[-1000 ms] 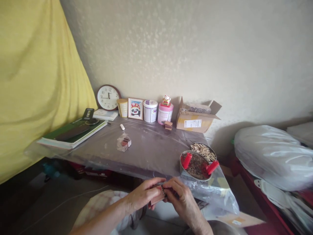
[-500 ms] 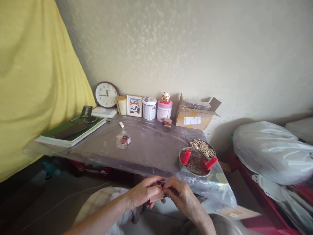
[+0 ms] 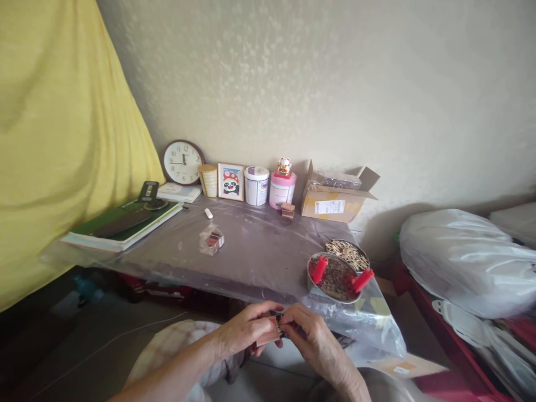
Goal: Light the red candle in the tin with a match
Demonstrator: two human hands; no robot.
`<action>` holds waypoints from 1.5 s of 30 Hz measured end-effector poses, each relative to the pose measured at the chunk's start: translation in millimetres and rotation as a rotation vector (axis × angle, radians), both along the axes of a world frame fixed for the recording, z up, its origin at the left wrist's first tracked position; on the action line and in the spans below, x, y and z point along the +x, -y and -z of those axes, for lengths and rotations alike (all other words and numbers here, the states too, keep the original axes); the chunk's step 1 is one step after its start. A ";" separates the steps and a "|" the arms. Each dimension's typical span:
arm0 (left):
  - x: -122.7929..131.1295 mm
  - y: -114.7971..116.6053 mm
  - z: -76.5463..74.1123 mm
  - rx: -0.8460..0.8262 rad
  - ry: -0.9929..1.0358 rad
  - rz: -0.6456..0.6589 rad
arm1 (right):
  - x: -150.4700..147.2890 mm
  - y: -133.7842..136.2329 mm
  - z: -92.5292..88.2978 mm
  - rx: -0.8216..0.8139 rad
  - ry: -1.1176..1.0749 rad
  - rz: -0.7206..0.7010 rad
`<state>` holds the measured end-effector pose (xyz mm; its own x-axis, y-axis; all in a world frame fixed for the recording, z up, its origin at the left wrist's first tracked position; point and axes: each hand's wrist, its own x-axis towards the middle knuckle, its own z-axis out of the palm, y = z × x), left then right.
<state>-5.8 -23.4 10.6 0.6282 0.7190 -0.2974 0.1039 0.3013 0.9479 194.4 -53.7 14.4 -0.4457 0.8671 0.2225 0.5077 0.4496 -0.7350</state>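
Observation:
Low in front of the table, my left hand point(image 3: 245, 328) is closed around a small matchbox point(image 3: 268, 333) with a reddish-tan face. Its right end shows pale match ends and a dark edge. My right hand point(image 3: 312, 336) has thumb and fingers pinched together at that end; what lies between the fingertips is hidden. Nearest on the table is a round tin point(image 3: 334, 296) of dark bits, with two red tube-like pieces point(image 3: 319, 269) standing in it. Behind it a second tin holds loose matchsticks point(image 3: 348, 254).
More small matchboxes lie in a clear plastic wrap point(image 3: 212, 240) and by the pink canister point(image 3: 282, 192). A clock point(image 3: 183, 162), a picture frame point(image 3: 231, 181) and an open cardboard box point(image 3: 333, 204) line the wall. A green book point(image 3: 125, 220) lies left; a white bag point(image 3: 464, 259) bulges right.
Both hands stay in nearly the same place around the matchbox. Only slight finger movement shows at its right end.

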 end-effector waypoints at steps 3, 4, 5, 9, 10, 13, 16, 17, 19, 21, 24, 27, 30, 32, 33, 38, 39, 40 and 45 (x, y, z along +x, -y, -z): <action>0.4 -0.3 -0.9 -0.005 0.003 -0.006 | 0.7 0.4 0.6 0.002 0.016 -0.004; 0.5 -0.8 -0.8 -0.004 0.005 -0.008 | 0.7 0.3 0.9 0.005 0.020 -0.003; 0.6 -1.5 -0.3 -0.002 0.007 -0.008 | 0.6 0.1 1.3 0.007 0.021 0.000; 0.4 -3.2 1.4 0.003 0.013 -0.017 | -0.3 -0.8 2.9 0.027 -0.004 0.003; 0.3 -3.2 1.5 0.003 0.014 -0.021 | -0.4 -0.9 3.1 0.037 -0.008 -0.005; 0.2 -2.3 1.6 0.002 0.014 -0.022 | -1.0 -0.9 2.3 0.054 -0.002 -0.015; 0.3 -1.5 3.1 0.004 0.020 -0.018 | -2.0 -0.3 -0.2 0.038 0.006 0.010; 0.3 -1.3 3.9 0.005 0.024 -0.018 | -2.5 -0.1 -0.9 0.036 0.007 0.014; 0.2 -1.2 5.4 0.003 0.028 -0.021 | -3.4 0.2 -1.6 0.044 0.006 0.011; 0.1 -1.1 6.5 0.000 0.029 -0.021 | -4.0 0.3 -1.0 0.063 0.017 -0.003; 0.0 -1.2 7.4 -0.001 0.030 -0.021 | -4.2 0.2 0.6 0.083 0.045 -0.020; 0.7 -1.5 8.5 0.005 0.029 -0.019 | -4.1 0.8 0.6 0.071 0.057 -0.005; 1.7 -1.5 9.3 0.013 0.023 -0.008 | -4.0 1.7 -0.7 0.025 0.054 0.028; 2.1 -1.3 9.3 0.016 0.021 -0.001 | -3.9 1.9 -1.3 0.002 0.045 0.043; 2.1 -1.3 9.3 0.017 0.022 -0.001 | -3.9 1.8 -1.4 0.000 0.038 0.043; 1.1 -2.4 12.1 0.021 0.019 0.003 | -4.2 0.7 -0.7 0.040 0.036 0.007; 0.9 -2.8 13.2 0.022 0.018 0.009 | -4.3 0.7 -0.7 0.037 0.038 0.009; 0.7 -3.1 14.2 0.024 0.016 0.015 | -4.4 0.8 -0.8 0.029 0.040 0.015; 0.4 -2.5 14.5 0.055 0.011 0.033 | -4.5 1.5 -2.5 0.003 0.058 0.034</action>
<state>-5.3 -20.9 -4.0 0.6553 0.7126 -0.2506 0.1022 0.2450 0.9641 190.0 -55.2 16.9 -0.4280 0.8815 0.1996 0.5646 0.4332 -0.7025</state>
